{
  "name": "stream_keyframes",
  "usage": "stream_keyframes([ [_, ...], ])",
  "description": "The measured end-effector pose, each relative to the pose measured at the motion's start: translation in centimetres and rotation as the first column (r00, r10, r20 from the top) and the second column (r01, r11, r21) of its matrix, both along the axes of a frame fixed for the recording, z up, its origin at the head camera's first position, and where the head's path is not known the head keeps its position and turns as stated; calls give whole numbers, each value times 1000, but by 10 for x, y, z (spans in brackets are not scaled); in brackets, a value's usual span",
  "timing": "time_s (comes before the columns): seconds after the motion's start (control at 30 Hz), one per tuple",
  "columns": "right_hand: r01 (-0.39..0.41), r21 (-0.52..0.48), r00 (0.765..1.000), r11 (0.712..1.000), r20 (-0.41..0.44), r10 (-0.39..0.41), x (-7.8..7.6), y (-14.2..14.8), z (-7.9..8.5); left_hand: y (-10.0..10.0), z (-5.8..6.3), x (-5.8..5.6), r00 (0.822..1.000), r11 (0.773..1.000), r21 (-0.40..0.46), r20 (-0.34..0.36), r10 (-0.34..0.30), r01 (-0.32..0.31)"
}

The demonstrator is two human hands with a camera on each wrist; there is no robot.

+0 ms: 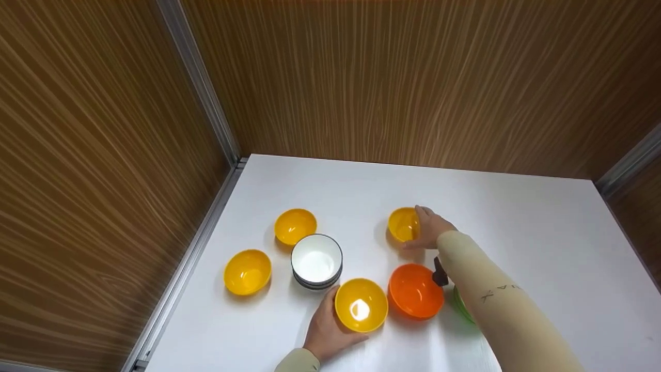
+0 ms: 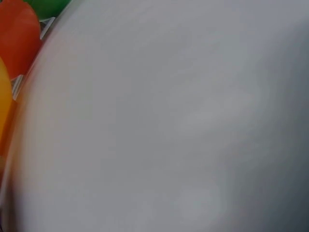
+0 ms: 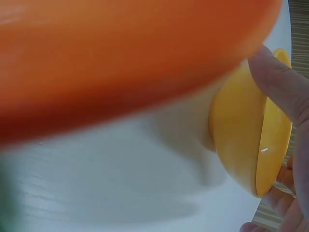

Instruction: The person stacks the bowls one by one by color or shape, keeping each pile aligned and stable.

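In the head view my left hand (image 1: 333,328) holds a yellow bowl (image 1: 361,305) at the near side, curled about its left and lower wall. Farther back, my right hand (image 1: 433,229) grips another yellow bowl (image 1: 403,224) by its right side. The right wrist view shows the thumb (image 3: 277,79) against that bowl's outside (image 3: 236,125), with fingers at its far rim. An orange bowl (image 1: 415,292) sits just right of the left hand's bowl. Only a yellow edge (image 2: 5,111) of the left hand's bowl appears in the left wrist view.
A stack of white bowls with dark rims (image 1: 316,258) stands left of centre. Two yellow bowls (image 1: 295,226) are beside it, one behind and one farther left (image 1: 248,272). A green bowl (image 1: 463,305) is partly hidden under the right forearm. Wood-grain panels (image 1: 387,82) border the white table.
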State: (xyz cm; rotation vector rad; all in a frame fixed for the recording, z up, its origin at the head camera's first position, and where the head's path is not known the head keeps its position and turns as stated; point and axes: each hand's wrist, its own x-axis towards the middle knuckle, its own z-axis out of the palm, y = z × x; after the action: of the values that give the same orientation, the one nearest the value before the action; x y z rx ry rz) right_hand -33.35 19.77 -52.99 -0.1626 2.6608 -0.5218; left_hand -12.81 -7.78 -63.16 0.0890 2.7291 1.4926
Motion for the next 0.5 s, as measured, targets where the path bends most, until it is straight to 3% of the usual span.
stream_keyframes([
  [0.13,-3,-9,1000,1000,-13,3,3,2,3,1,0,1,999,1000,-10,-33,-5,5],
  [0.27,-3,-28,1000,1000,-23,3,-5,7,-2,1,-2,1,996,1000,-25,-94,-10,8],
  [0.5,12,-79,999,997,-38,-15,-7,8,7,-1,-1,1,997,1000,-14,-79,-4,3],
])
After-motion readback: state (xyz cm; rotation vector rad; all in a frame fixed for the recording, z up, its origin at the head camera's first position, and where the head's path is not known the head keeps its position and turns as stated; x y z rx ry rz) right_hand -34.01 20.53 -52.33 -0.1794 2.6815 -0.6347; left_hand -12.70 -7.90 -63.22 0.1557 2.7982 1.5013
